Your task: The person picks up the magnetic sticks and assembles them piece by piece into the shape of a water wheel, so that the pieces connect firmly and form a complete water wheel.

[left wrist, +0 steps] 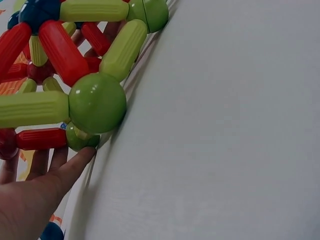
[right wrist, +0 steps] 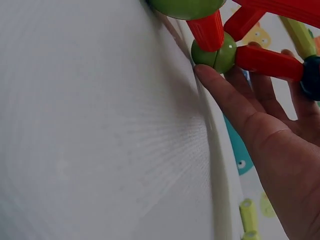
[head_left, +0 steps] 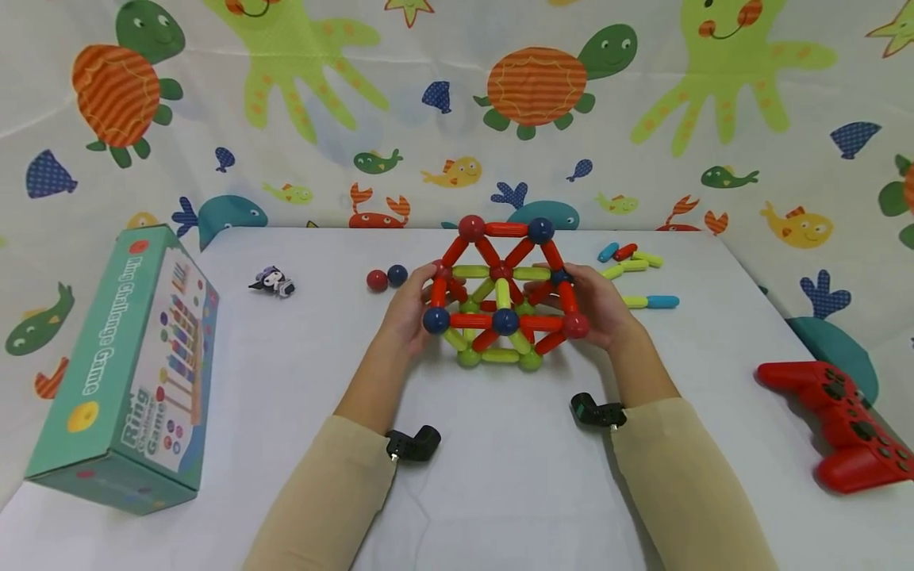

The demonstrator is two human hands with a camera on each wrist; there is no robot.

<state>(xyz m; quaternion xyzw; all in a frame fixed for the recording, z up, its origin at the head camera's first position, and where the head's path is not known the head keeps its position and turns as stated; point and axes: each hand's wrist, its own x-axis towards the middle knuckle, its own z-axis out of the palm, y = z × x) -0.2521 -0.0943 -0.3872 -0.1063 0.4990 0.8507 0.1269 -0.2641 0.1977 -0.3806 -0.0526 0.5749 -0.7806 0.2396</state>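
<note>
Both hands hold up a model of magnetic sticks and balls (head_left: pixel 505 320) in the middle of the head view. Its sticks are red and lime green; its balls are red, dark blue and green. My left hand (head_left: pixel 412 316) holds its left side, and my right hand (head_left: pixel 601 305) its right side, partly hidden behind the frame. In the left wrist view a fingertip meets a green ball (left wrist: pixel 80 137) low on the model, with other fingers behind a red stick (left wrist: pixel 41 139). The right wrist view shows a fingertip at another green ball (right wrist: pixel 215 52), other fingers behind a red stick (right wrist: pixel 270 63).
Loose red (head_left: pixel 377 280) and blue (head_left: pixel 397 275) balls lie left of the model. Several loose sticks (head_left: pixel 634 266) lie behind the right hand. A small figurine (head_left: pixel 272 281) and green game box (head_left: pixel 121 373) stand left; a red game controller (head_left: pixel 842 424) lies right. A patterned cloth (head_left: pixel 428 103) hangs behind.
</note>
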